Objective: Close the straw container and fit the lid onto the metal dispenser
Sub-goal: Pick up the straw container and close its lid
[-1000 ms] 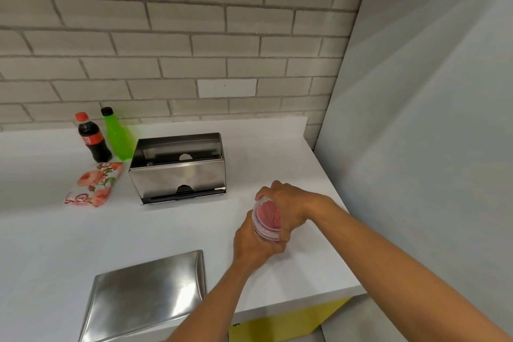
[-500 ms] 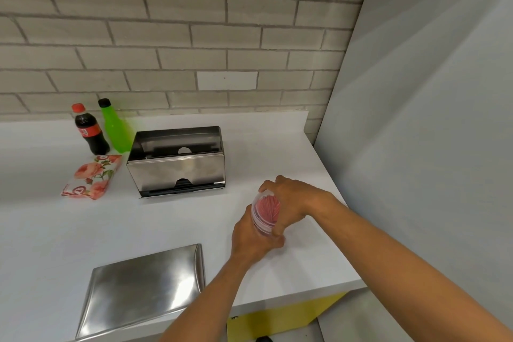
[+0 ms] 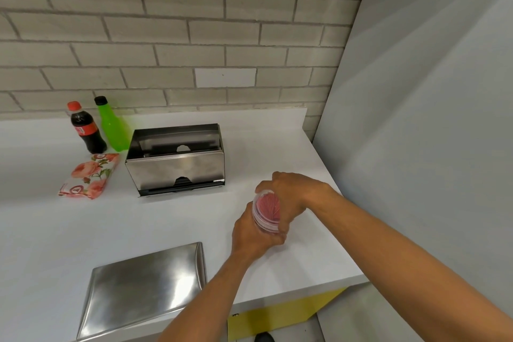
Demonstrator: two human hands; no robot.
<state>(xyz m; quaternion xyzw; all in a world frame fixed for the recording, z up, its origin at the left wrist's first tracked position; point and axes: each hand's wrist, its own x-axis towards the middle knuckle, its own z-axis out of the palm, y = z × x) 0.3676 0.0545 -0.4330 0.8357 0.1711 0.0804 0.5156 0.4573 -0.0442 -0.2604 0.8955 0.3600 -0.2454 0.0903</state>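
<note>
A clear round straw container (image 3: 267,209) packed with red straws stands near the counter's right front. My left hand (image 3: 252,236) wraps its lower body. My right hand (image 3: 291,194) grips around its top rim, where a clear lid sits. The open metal dispenser (image 3: 177,165) stands at the back middle of the counter, its top uncovered. Its flat metal lid (image 3: 144,286) lies apart from it at the counter's front edge, left of my left forearm.
A cola bottle (image 3: 86,130) and a green bottle (image 3: 111,125) stand by the brick wall, left of the dispenser. A floral packet (image 3: 88,176) lies in front of them. The white counter (image 3: 277,147) ends at a grey wall panel (image 3: 416,147) on the right.
Both hands stay on the straw container, shifting only slightly. The view has tilted a little, so everything sits lower and nearer in frame.
</note>
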